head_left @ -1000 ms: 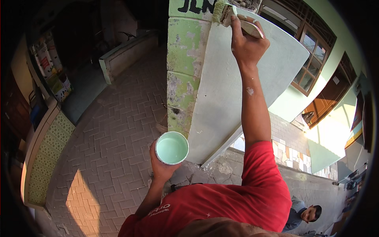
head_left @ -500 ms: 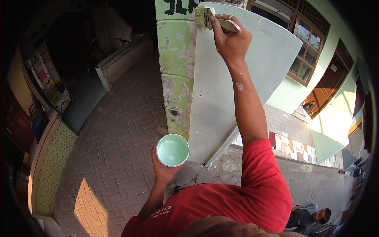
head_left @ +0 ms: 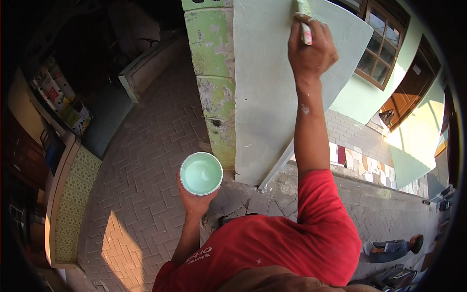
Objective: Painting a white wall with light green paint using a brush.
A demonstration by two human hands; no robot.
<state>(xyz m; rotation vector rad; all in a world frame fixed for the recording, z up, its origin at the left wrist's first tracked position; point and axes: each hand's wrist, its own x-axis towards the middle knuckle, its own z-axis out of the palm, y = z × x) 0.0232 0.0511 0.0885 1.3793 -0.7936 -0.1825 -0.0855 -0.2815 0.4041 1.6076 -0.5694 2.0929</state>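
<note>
Paintbrush [head_left: 304, 22] sits high against the pale grey-green wall panel [head_left: 262, 97], its handle wrapped tight in my right hand [head_left: 311, 51] with the arm stretched straight up; the bristles run past the top edge, so I cannot see them. My left hand [head_left: 194, 202] is well apart, lower down, cupped under a round cup of pale green paint [head_left: 201, 173], fingers closed on its base. Beside the panel stands a peeling green pillar [head_left: 214, 82]. Grey paving bricks [head_left: 146, 160] lie below.
</note>
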